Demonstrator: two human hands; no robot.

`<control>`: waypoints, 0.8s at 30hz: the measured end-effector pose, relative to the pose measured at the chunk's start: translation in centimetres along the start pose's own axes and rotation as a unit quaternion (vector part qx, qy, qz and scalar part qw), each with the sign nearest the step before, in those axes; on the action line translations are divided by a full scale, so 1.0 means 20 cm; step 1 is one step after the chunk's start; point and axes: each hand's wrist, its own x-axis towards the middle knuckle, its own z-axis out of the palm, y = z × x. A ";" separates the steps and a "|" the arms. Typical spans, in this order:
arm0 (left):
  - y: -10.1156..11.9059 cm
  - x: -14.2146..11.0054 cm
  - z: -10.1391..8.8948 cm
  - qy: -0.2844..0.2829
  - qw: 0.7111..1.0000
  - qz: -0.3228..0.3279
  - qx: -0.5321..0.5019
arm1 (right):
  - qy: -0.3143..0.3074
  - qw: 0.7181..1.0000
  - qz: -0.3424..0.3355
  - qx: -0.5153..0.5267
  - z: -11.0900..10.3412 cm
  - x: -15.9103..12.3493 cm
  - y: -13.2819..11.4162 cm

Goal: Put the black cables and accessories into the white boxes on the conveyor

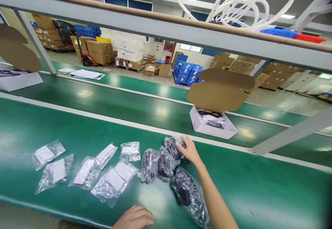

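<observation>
My right hand (pixel 190 151) reaches across the green bench with its fingers spread. Its fingertips are at the edge of a clear bag holding a black item, perhaps a coiled cable (pixel 171 146); I cannot tell if they press on it. Beside that lie two more bagged black bundles (pixel 149 165) (pixel 165 165). A longer bagged black bundle (pixel 185 191) is left of my right forearm. My left hand (pixel 136 218) rests near the bench's front edge, fingers loosely bent and lying down, with nothing visible in it. Several clear bags with white pieces (pixel 114 180) lie to the left.
Beyond a pale rail runs a green conveyor (pixel 145 111). On it stands an open white box (pixel 212 130) with black cables inside, and another open box (pixel 20 80) at far left. A grey shelf beam (pixel 166 28) crosses overhead, and a slanted post (pixel 293 132) stands right.
</observation>
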 end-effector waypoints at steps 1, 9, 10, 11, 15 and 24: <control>-0.02 -0.01 -0.01 0.011 1.000 0.002 -0.006 | -0.011 0.998 0.007 -0.058 0.01 0.02 -0.08; 0.00 -0.10 -0.21 0.165 0.975 -0.076 -0.131 | -0.076 0.972 -0.005 -0.222 0.09 0.10 -0.37; 0.03 -0.09 -0.26 0.184 0.965 -0.115 -0.148 | -0.074 0.974 -0.012 -0.214 0.09 0.10 -0.38; 0.05 -0.09 -0.30 0.200 0.954 -0.152 -0.166 | -0.084 0.977 -0.012 -0.197 0.09 0.10 -0.38; 0.09 -0.05 -0.43 0.233 0.922 -0.213 -0.223 | -0.127 0.987 0.012 -0.096 0.11 0.12 -0.37; -0.04 0.12 -0.56 0.302 0.843 -0.236 -0.376 | -0.069 0.963 0.023 0.258 0.07 0.19 -0.52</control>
